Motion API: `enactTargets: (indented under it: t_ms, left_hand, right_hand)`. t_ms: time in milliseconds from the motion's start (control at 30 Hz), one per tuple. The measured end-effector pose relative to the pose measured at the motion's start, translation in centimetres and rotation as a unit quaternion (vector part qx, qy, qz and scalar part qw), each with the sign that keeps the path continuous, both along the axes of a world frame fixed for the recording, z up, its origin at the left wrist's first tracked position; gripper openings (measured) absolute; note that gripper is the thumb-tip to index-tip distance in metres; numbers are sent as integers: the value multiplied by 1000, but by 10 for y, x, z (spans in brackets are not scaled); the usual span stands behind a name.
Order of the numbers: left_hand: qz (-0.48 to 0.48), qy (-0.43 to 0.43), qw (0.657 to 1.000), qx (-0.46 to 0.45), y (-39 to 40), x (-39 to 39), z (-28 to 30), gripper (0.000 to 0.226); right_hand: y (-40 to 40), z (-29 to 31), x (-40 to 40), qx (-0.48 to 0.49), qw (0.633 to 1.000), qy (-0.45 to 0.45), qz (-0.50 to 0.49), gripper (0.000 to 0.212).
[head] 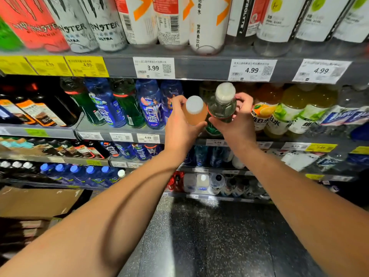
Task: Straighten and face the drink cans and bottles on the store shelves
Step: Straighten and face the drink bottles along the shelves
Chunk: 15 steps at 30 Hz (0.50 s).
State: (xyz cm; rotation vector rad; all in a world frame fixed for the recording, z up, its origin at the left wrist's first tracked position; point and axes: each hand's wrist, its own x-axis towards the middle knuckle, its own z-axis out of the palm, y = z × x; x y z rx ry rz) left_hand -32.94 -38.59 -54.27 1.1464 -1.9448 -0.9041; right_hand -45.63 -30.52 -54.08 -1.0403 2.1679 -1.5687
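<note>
holding two bottles at once, one per hand, in front of the middle shelf [119, 130].

item: left hand [179, 118], fingers [176, 100] wrapped around the orange drink bottle [194, 112]. white cap faces the camera, so the bottle is tilted out toward the person, its base hidden behind the palm. judged reason: pulled off the row to be turned label-forward or re-seated.

item: right hand [238, 116], fingers [242, 96] clasped on the far side of the green drink bottle [221, 105], thumb under its near side. white cap up and leaning toward the camera. judged reason: same, lifted for facing.

relation: the two bottles sit between the two hands, just beside each other; whether they touch cannot be told. the green one rides higher than the orange one.

location: both bottles hang before a dark gap in the row, directly beyond the fingers. whether either base rests on the shelf is hidden.

neighbours: left of the left fingers, blue bottles [148, 104] and dark green bottles [127, 102] stand in line. right of the right fingers, orange and yellow-green vitamin water bottles [279, 114], labels forward. above the fingers, price tags [153, 67] and the upper shelf with monster cans [79, 25] and white-labelled bottles [207, 23], several showing barcodes, judged not yet faced.

status: judged mid-task; this slot open, both bottles awaiting placement.
</note>
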Motion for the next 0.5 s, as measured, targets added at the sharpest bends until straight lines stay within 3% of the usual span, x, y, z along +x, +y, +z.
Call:
enactTargets:
  t_ms: [67, 167, 333, 500]
  left_hand:
    - [-10, 7, 999, 37, 3, 0, -2, 73]
    - [-16, -4, 1000, 16, 6, 2, -8, 58]
    - [67, 105, 991, 54, 5, 26, -6, 59]
    - [87, 167, 981, 54, 2, 56, -1, 54]
  right_hand:
    - [3, -1, 1, 8, 1000, 5, -3, 83]
    - [1, 0, -1, 12, 999, -29, 13, 81]
    - [-3, 3, 2, 3, 999, -52, 10, 74]
    - [-16, 3, 7, -5, 995, -102, 21, 63]
